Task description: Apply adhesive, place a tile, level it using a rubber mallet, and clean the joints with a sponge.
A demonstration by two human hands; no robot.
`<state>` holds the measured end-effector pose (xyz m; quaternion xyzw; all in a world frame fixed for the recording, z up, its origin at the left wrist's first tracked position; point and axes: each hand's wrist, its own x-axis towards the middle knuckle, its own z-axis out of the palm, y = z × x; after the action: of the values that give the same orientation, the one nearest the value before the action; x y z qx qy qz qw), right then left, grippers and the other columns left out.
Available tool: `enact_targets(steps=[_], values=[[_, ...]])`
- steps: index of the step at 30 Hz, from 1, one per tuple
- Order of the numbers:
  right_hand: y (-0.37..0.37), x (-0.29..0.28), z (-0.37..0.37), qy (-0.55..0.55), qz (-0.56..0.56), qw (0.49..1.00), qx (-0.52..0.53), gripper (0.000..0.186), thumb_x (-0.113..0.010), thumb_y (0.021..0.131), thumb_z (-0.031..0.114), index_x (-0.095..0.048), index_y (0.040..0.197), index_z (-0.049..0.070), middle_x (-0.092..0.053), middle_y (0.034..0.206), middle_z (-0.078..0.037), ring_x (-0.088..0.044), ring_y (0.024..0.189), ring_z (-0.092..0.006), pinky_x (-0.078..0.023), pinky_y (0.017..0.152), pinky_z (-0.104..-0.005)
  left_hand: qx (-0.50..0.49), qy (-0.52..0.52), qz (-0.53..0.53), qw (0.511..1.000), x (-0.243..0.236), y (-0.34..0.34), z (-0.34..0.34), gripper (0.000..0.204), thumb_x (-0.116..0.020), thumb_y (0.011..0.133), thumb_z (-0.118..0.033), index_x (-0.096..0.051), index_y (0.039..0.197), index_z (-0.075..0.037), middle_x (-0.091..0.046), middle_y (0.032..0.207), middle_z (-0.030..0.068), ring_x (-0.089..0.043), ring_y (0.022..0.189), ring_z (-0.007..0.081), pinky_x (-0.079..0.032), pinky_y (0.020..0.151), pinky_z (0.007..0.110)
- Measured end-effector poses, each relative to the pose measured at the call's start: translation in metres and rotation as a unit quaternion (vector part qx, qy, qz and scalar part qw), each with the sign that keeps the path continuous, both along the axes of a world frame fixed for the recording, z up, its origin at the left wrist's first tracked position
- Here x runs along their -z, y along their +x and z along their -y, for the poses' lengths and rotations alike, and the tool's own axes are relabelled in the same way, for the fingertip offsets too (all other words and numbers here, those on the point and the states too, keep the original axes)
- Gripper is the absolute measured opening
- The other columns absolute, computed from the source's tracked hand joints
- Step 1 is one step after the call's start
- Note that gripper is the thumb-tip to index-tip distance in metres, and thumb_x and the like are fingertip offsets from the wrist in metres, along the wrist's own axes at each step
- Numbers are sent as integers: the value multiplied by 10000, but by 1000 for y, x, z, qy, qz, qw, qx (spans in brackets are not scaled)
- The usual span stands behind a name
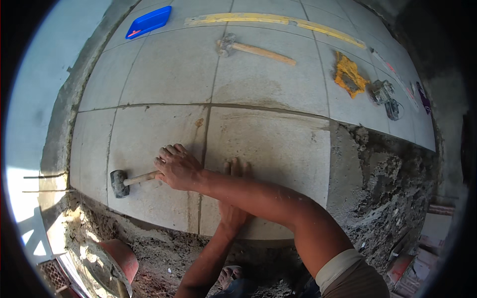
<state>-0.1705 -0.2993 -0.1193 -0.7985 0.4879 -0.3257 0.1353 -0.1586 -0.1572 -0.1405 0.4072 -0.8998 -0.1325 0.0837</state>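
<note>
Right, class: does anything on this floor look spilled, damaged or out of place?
A small brown smear on the pale grey tile beyond the right hand looks odd, darker than its surroundings. Farther right, a crumpled orange-yellow scrap lies on another tile, perhaps litter.

We can read no words, numbers or signs with certainty anywhere in this view. What we do find is faint printing: toward 4 o'clock, near the rim, the stacked cartons point(421, 265) carry reddish marks on pale sides, too small and blurred for us to make out. Toward 2 o'clock, a long, narrow white strip point(396, 78) bears red marks along its length, and we cannot tell whether these are lettering or plain colour. Between 12 and 1 o'clock, the yellow straightedge point(258, 18) has pale, worn patches and a small dark spot, in which we can make out no characters.
</note>
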Motion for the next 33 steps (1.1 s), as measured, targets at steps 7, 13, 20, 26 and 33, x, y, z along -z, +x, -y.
enact_targets(steps=[7,13,20,26,33], values=[[-341,-11,21,77,-239,888,384,719,-500,1049,584,-500,1515,36,-463,1572,-270,-413,1480,-439,-277,1239,-590,-33,37,4,999,-34,-15,3,1076,-655,883,-720,-314,1641,-39,-243,1704,266,-156,1606,427,-26,1245,686],[-559,-13,-70,82,-293,692,655,809,-640,968,560,-431,1563,53,-438,1581,-217,-399,1483,-404,-380,1164,-566,-27,32,26,999,-41,-23,1,1092,-647,889,-723,-288,1642,-19,-226,1709,267,-149,1604,438,-24,1252,671],[-549,-7,-89,65,-176,784,592,309,-573,1036,318,-704,1114,50,-718,1147,-209,-695,1097,-392,-557,946,-496,-37,23,16,999,-31,-25,1,1072,-659,883,-714,-331,1621,-10,-254,1692,284,-168,1594,454,-26,1243,696],[-497,-94,-97,-64,267,852,446,367,-610,1067,295,-688,1086,-64,-710,819,-120,-720,755,-209,-615,713,-349,-41,14,20,999,-33,-22,1,1098,-686,878,-699,-300,1628,4,-229,1705,272,-138,1603,452,-28,1252,672],[-559,-24,-133,78,256,809,523,354,-697,1018,337,-700,1068,-13,-701,862,-55,-671,740,-138,-600,681,-327,-24,7,-8,1000,-31,-29,1,1083,-659,886,-723,-319,1626,-9,-251,1698,272,-161,1601,439,-30,1247,684]])
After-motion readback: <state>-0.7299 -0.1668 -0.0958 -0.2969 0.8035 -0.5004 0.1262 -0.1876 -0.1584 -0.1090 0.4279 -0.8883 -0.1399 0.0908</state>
